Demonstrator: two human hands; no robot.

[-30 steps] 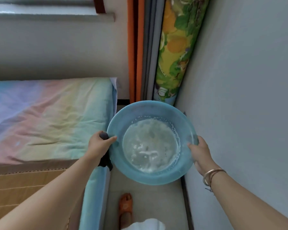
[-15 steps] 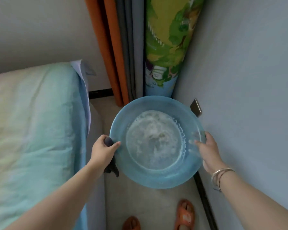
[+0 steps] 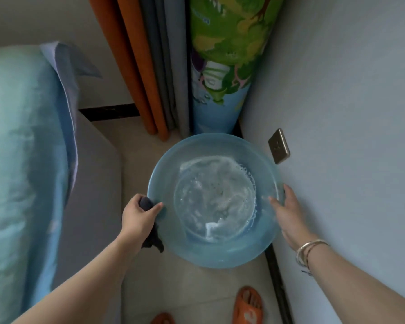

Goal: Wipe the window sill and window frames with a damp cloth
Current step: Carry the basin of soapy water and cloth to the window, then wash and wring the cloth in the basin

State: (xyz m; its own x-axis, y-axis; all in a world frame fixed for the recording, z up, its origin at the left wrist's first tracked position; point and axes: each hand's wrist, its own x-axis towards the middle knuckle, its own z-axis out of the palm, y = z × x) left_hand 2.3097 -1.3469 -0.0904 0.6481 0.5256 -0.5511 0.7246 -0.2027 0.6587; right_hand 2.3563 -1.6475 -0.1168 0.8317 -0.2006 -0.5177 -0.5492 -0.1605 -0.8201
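A translucent blue basin (image 3: 220, 256) holding shallow, cloudy water with some bubbles hangs low over the floor, level between my hands. My left hand (image 3: 138, 216) grips a dark cloth (image 3: 152, 239) against the basin's left rim, and the cloth's end hangs below my palm. My right hand (image 3: 288, 213) holds the right rim, thumb inside and fingers outside. No window sill or window frame is in view.
A bed with a pastel sheet (image 3: 21, 160) fills the left. Orange and grey curtains (image 3: 145, 66) and a rolled printed mat (image 3: 225, 54) stand in the corner ahead. A wall socket (image 3: 278, 149) sits on the right wall, close to the basin. My orange slippers (image 3: 247, 305) are on the tiled floor.
My view has tipped down and the window sill has left the frame. The basin has sunk lower toward the floor between bed and wall. Both hands keep their hold.
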